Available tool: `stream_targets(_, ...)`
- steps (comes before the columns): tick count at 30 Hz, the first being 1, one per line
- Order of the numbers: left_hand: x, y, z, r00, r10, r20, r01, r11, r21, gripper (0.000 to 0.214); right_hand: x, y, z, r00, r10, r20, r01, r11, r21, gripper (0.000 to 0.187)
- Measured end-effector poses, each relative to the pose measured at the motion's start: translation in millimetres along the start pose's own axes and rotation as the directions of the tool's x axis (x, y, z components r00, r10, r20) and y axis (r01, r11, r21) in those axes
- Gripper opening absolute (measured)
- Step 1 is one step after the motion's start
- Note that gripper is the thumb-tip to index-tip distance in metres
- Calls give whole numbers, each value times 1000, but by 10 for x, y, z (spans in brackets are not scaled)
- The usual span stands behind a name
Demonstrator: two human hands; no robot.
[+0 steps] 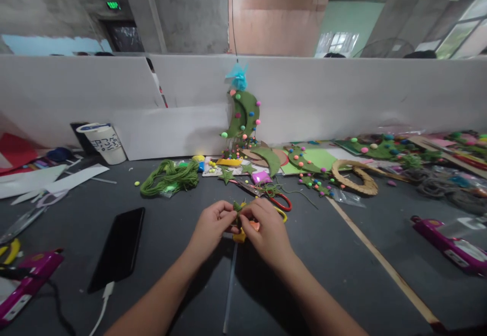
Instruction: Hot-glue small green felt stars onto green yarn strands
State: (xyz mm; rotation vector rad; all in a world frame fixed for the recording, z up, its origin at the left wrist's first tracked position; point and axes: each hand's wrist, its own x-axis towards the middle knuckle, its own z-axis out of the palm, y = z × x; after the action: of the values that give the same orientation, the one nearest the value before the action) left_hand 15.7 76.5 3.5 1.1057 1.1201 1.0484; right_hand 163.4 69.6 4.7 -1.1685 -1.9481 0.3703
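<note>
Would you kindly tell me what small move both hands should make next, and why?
I would probably press the small green felt-like piece gently together: the left hand and right hand pinch it from opposite sides, though it is partly hidden.

Marks on the green sign [113,5] and white cup [107,145] seem unreadable.
</note>
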Motion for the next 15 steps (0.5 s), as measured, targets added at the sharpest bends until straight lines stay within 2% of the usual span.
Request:
stream_targets(6,59,-14,-76,992,102,-73,-104,994,-20,19,-22,-20,-81,999,-35,39,32,996,79,11)
stream_targets(11,138,4,-149,984,118,-136,-122,992,-28,20,-8,124,-98,985,155,-80,-147,984,103,17)
stream_targets(15,186,61,-202,987,66,-143,-76,995,-65,19,-6,230,-110,975,208,-83,-197,972,125,25)
